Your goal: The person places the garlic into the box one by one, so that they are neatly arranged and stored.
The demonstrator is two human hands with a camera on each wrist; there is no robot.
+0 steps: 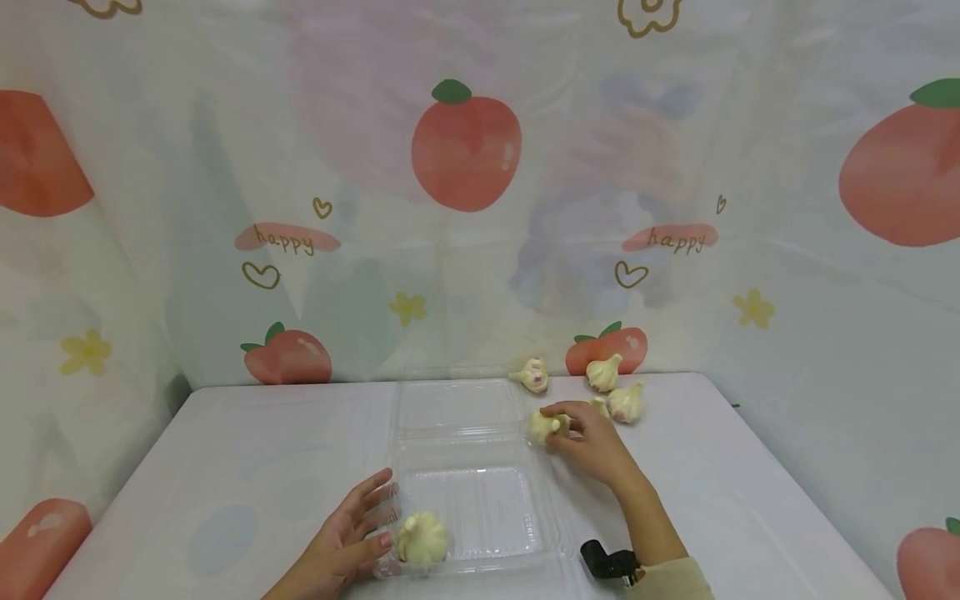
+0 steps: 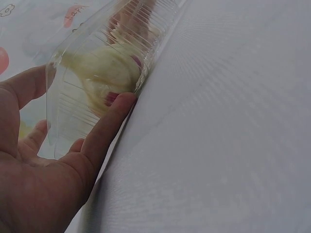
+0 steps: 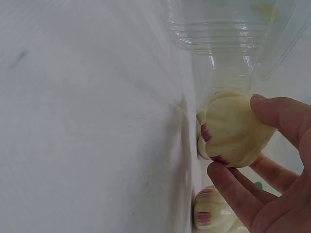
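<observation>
A clear plastic clamshell box (image 1: 480, 521) lies with its lid (image 1: 459, 407) folded back, away from me. One garlic bulb (image 1: 423, 537) sits in the near left corner of the base, and shows through the ribbed wall in the left wrist view. My left hand (image 1: 347, 533) rests against the box's left side, its fingers fairly straight and thumb low along the wall (image 2: 73, 116). Beside the lid's right edge, my right hand (image 1: 592, 442) pinches another garlic bulb (image 3: 238, 128) between thumb and fingers. That bulb has purple streaks.
Behind my right hand lie several more garlic bulbs (image 1: 626, 403), one partly hidden by the fingers. Another bulb (image 1: 534, 375) is by the lid's far right corner. The white table (image 1: 247, 467) ends at a fruit-printed cloth backdrop (image 1: 360, 150).
</observation>
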